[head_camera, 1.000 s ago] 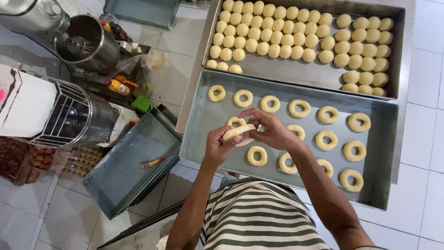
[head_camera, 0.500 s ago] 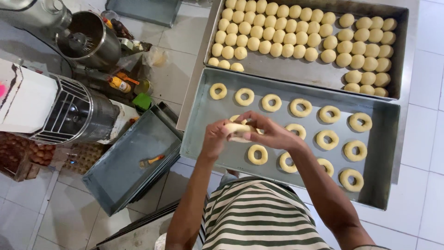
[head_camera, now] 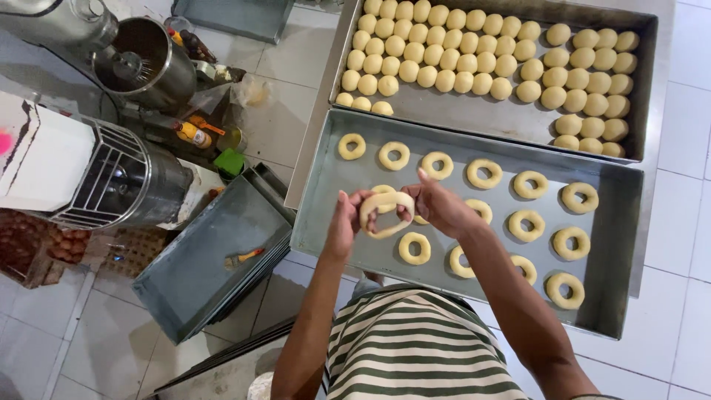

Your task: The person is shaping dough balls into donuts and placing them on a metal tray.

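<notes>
Pale dough ring hangs stretched between both hands — left hand pinching its left side, right hand its right — long axis crosswise, just above the near tray's left end.

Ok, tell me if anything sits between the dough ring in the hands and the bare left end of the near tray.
Nothing visible does. The dough ring is held between left hand and right hand above the near tray, whose left end is bare metal. One ring lies partly hidden right behind.
</notes>
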